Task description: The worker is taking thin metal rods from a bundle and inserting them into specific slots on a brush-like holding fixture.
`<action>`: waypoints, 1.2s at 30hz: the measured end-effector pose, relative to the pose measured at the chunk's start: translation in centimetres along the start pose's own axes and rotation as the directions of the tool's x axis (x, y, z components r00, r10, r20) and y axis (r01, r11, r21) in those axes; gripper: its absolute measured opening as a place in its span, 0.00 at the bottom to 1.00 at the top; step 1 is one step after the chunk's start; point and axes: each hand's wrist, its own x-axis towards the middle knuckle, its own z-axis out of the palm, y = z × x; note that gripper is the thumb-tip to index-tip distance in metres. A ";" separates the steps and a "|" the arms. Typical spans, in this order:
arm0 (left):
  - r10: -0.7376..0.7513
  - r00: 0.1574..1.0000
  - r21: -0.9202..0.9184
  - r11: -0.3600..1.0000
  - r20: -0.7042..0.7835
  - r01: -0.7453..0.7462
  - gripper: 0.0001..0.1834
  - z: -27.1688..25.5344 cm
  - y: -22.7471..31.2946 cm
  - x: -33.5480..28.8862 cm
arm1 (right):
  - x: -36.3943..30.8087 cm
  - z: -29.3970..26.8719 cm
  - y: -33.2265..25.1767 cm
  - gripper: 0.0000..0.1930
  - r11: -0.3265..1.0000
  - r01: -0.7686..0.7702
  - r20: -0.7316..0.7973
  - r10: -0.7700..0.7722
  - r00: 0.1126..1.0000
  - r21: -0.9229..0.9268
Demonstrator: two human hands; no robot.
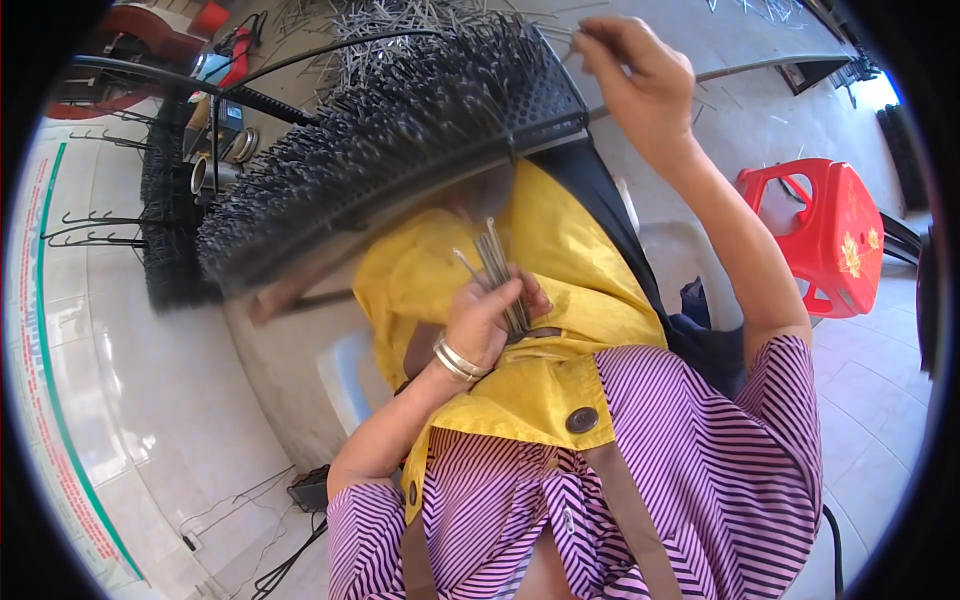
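A left hand point(478, 322) grasps thin metal rods point(494, 262) over a yellow apron point(590, 270); far right, the right hand point(645, 82) bends its fingers beside a black rack point(545, 108), any hold unclear.

Left hand point(487, 318) is closed, thumb across the front, held at lap height; left forearm point(395, 425) angles in, elbow bent. Right arm point(745, 230) reaches forward, right hand point(645, 85) just past the rack's point(560, 100) right edge, fingers bent, fingertip contact unclear.
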 end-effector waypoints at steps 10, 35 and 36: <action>-0.004 0.998 0.038 0.999 0.062 0.002 0.06 -0.5 -0.3 0.1 | 0.5 3.1 4.1 0.08 0.864 0.498 0.224 -0.471 0.853 -0.079; -0.020 1.000 0.085 0.996 -0.005 0.020 0.10 0.6 0.3 -0.2 | -9.0 0.5 -4.1 0.05 0.623 -0.777 0.761 0.457 0.461 0.096; -0.019 1.000 0.094 0.995 0.007 0.018 0.10 0.4 0.2 -0.1 | -9.0 0.4 -4.3 0.04 0.643 -0.760 0.761 0.444 0.474 0.098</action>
